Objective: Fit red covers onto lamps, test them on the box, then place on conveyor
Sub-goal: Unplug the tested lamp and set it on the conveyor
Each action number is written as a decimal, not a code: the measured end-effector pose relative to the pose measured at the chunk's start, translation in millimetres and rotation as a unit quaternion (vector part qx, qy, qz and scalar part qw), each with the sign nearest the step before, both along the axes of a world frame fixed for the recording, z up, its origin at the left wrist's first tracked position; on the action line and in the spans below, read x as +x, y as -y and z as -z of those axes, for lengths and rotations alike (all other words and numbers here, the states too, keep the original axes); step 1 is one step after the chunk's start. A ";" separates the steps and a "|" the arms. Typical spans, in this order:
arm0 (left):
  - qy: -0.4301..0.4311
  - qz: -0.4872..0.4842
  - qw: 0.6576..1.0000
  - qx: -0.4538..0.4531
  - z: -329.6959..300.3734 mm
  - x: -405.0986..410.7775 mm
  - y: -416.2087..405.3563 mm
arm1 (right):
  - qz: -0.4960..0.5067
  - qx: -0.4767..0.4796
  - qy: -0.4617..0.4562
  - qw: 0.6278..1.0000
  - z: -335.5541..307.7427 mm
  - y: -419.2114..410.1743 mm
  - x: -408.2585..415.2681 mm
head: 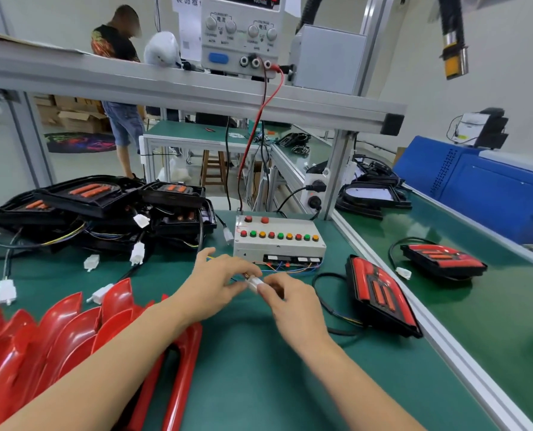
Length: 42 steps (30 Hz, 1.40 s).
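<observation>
Both hands meet over the green worktop [259, 384] just in front of the test box: the left hand [218, 283] and the right hand [293, 301] each pinch one end of a small white plastic connector [254, 283] between curled fingertips, thin coloured wires [290, 269] running from it toward the box. That white metal test box with its rows of red, green and yellow buttons [279, 241] sits just beyond the knuckles. To the right of the right hand, a black lamp with a red cover fitted [381, 298] lies tilted on the worktop near the aluminium rail, its black cable looping back toward the hands. A second red-covered lamp [444, 258] rests on the green conveyor belt [492, 306] past the rail. Under the left forearm, a stack of glossy red plastic covers [57, 337] fills the near-left corner. Behind them, a heap of uncovered black lamps with orange strips [103, 206] trails cables ending in white plugs. On the shelf above stands a white bench power supply [243, 35], red and black leads dropping down
</observation>
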<state>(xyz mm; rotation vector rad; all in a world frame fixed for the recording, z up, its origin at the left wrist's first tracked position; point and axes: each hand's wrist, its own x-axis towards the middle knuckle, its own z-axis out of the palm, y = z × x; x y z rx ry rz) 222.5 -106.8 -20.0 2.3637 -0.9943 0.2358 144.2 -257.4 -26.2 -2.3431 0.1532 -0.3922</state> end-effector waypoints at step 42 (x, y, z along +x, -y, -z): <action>-0.232 -0.027 0.970 -0.068 -5.7 -51.3 113.2 | 0.315 0.337 -0.021 0.887 -21.2 181.6 -25.5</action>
